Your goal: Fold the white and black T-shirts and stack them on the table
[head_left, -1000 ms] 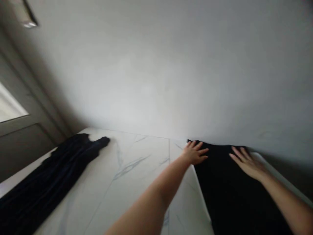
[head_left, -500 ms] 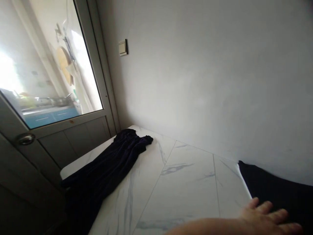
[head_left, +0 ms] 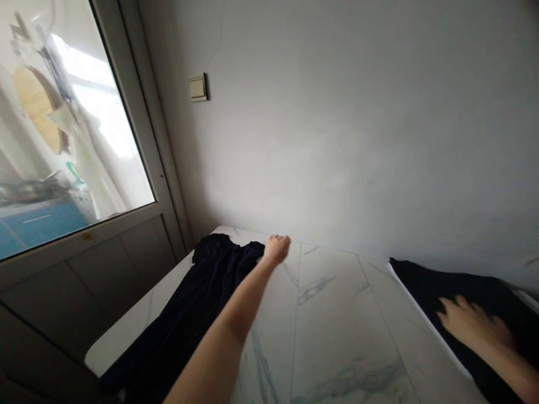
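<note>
Head view only, the whole scene tilted across the frame. Left hand point(head_left: 277, 249) at the end of an outstretched bare arm, fingers drawn into a narrow, bunched shape, right beside the sleeve point(head_left: 255, 251) of a long navy garment point(head_left: 197, 314); whether any cloth lies between the fingers, impossible to tell from this angle. Garment lying lengthwise along the door side of the table, soft and faintly sheened, rumpled in long folds, with neckline and sleeve at the end nearest the wall. Right hand point(head_left: 471, 324) wide, fingers spread, resting flat on a black cloth point(head_left: 463, 286), matte and dense, laid along the opposite side of the table. Beneath both, a white tabletop point(head_left: 337, 331) with grey marble-like veining, thin straight seams and a rounded corner. Beyond it, a smooth grey wall point(head_left: 337, 140) carrying a small cream wall switch point(head_left: 197, 87), and to the left a glazed door point(head_left: 76, 129) with a grey lower panel point(head_left: 101, 280).
</note>
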A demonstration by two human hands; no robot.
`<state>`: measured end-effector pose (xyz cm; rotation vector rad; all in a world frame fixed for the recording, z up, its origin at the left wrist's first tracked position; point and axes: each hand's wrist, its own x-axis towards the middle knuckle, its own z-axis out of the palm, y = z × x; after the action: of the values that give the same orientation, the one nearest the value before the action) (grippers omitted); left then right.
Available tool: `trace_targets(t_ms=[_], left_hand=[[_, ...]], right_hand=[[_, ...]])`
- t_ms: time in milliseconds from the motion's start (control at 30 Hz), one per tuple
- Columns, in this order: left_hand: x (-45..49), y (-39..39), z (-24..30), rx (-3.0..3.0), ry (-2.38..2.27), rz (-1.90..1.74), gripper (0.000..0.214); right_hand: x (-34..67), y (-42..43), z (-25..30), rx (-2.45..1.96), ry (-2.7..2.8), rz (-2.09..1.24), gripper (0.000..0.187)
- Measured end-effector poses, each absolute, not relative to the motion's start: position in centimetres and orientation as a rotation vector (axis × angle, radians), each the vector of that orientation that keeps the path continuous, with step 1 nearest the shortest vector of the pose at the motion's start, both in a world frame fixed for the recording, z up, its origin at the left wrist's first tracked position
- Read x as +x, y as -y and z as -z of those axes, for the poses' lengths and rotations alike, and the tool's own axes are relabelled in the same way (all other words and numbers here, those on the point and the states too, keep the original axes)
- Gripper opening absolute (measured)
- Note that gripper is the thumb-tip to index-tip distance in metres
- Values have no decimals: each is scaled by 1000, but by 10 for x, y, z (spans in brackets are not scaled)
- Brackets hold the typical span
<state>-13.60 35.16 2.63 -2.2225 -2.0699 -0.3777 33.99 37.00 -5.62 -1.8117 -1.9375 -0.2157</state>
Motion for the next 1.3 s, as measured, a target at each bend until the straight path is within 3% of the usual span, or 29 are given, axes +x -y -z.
trace_targets(t_ms=[167, 333, 500, 700, 867, 1000, 1167, 1300], left_hand=[[-285, -339, -18, -1911, 2294, 338, 37], [-360, -327, 1, -1826, 2411, 216, 34], [-390, -327, 15, -1849, 2455, 132, 41], [-407, -330, 24, -1844, 2503, 116, 45], [-416, -324, 16, -1834, 2580, 158, 36], [-420, -317, -1, -1865, 2591, 225, 24], [-417, -306, -29, -2106, 2465, 769, 18], [-401, -283, -58, -2153, 2381, 1290, 24]], right_hand=[[136, -386, 38, -1703, 2235, -163, 45], [-48, -387, 24, -1423, 2316, -424, 41], [-147, -391, 29, -1387, 2286, -552, 28], [-177, -394, 43, -1437, 2189, -638, 32], [-168, -389, 44, -1396, 2115, -750, 11], [-156, -385, 38, -1283, 1996, -799, 7], [-130, -371, 23, -1098, 1822, -913, 5], [-95, -348, 4, -945, 1778, -971, 16]])
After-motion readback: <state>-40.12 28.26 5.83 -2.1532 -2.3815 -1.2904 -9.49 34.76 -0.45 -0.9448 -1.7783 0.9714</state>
